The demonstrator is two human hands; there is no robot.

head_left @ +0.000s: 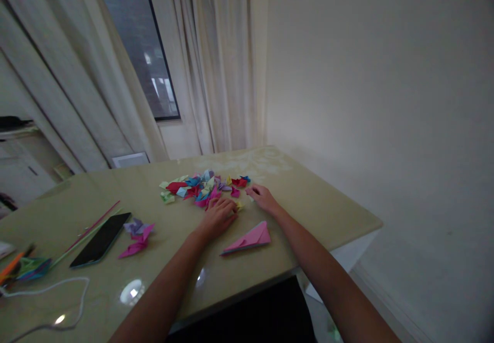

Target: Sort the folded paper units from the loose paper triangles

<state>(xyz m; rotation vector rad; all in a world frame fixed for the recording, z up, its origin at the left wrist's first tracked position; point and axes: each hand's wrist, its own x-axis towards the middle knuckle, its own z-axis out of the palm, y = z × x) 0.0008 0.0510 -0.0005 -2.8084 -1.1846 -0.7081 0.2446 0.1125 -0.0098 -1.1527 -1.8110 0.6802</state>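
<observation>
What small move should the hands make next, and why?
Perhaps the left hand should draw the small yellow folded-paper piece nearer: it shows right beside that hand, by the near side of the multicoloured folded-paper pile, and the right hand is close. Whether it is gripped is unclear.

Hands [221, 214] by folded papers [201, 184], pale table [314, 204]

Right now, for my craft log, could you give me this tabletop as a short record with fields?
left hand: at the near side of the paper pile
right hand: just right of the pile; grip unclear
pink folded paper: on the table, nearer the person than both hands
phone: left of the pile, screen dark
</observation>
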